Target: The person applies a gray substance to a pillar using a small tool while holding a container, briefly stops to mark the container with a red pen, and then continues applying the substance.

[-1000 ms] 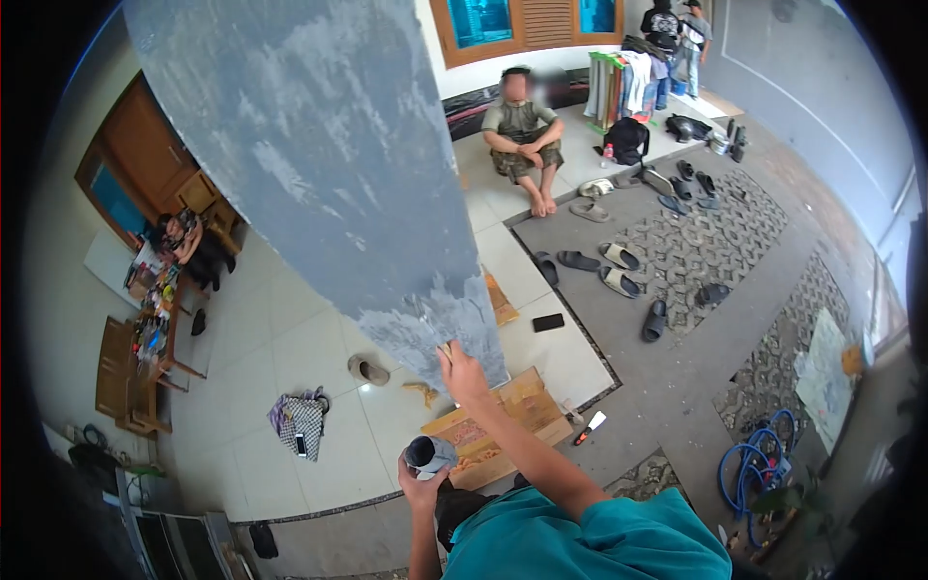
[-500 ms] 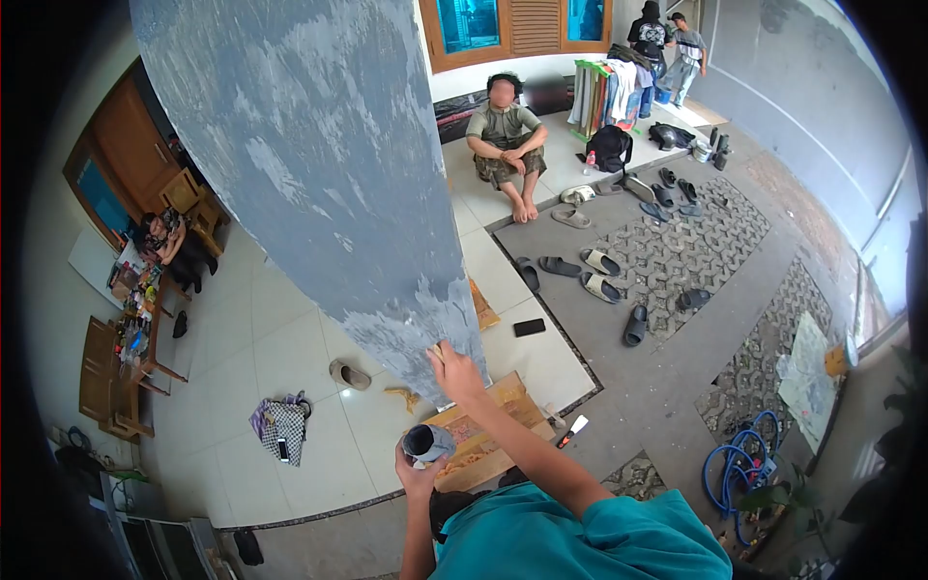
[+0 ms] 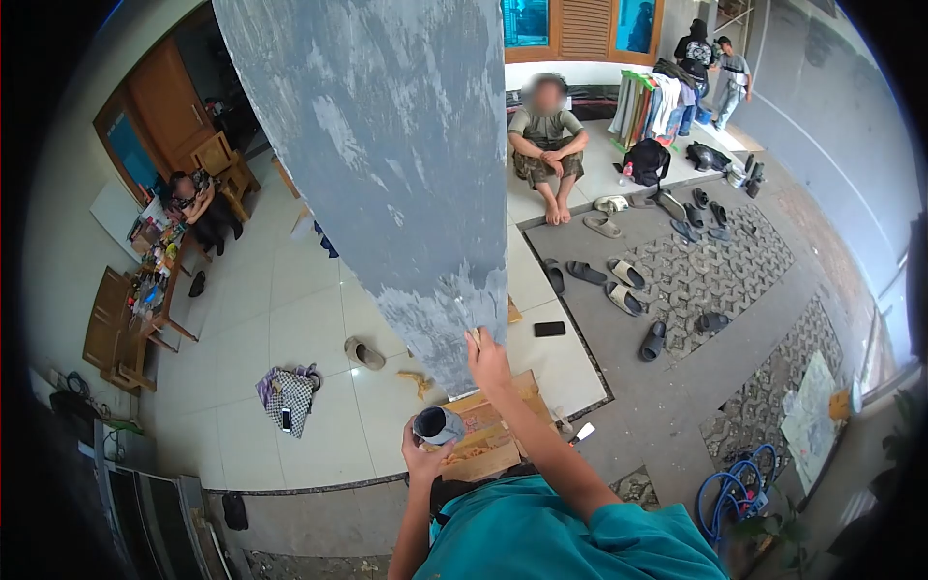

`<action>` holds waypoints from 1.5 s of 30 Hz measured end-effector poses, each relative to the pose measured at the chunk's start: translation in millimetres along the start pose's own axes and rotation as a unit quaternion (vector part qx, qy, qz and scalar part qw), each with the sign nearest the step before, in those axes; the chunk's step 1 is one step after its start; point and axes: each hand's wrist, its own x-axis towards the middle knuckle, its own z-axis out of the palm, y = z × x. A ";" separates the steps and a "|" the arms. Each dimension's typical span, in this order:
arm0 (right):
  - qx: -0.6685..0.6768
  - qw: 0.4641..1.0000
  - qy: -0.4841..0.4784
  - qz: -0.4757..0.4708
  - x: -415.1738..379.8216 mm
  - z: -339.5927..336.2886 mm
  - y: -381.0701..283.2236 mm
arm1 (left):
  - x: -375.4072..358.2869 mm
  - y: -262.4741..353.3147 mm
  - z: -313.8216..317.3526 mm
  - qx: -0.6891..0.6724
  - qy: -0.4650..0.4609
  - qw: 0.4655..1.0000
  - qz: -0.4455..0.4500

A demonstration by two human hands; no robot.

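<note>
Shifted right along the grey column [image 3: 387, 164], right hand [image 3: 488, 360] gripping a paintbrush [image 3: 467, 324] at its lower edge, left hand [image 3: 422, 454] clasping a paint cup [image 3: 432, 425]; next, more strokes downward.

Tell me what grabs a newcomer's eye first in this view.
The big grey pillar fills the upper middle, its lower edge patchy with fresh coating. Just beneath it, the right hand presses a brush to the pillar, while the left hand holds a small paint can. Behind, a seated person rests on the tiled floor.
</note>
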 end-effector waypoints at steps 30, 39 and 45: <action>-0.043 0.994 -0.056 0.078 -8.8 43.6 7.9 | -16.7 -0.4 -19.9 0.015 0.037 0.999 -0.006; -0.036 0.984 -0.165 0.050 -33.4 32.3 -36.8 | -25.5 -13.5 -28.1 0.037 0.058 0.998 -0.008; -0.037 0.990 -0.116 0.063 -17.0 52.9 -58.9 | -28.0 -9.0 -31.9 0.028 0.070 0.997 -0.014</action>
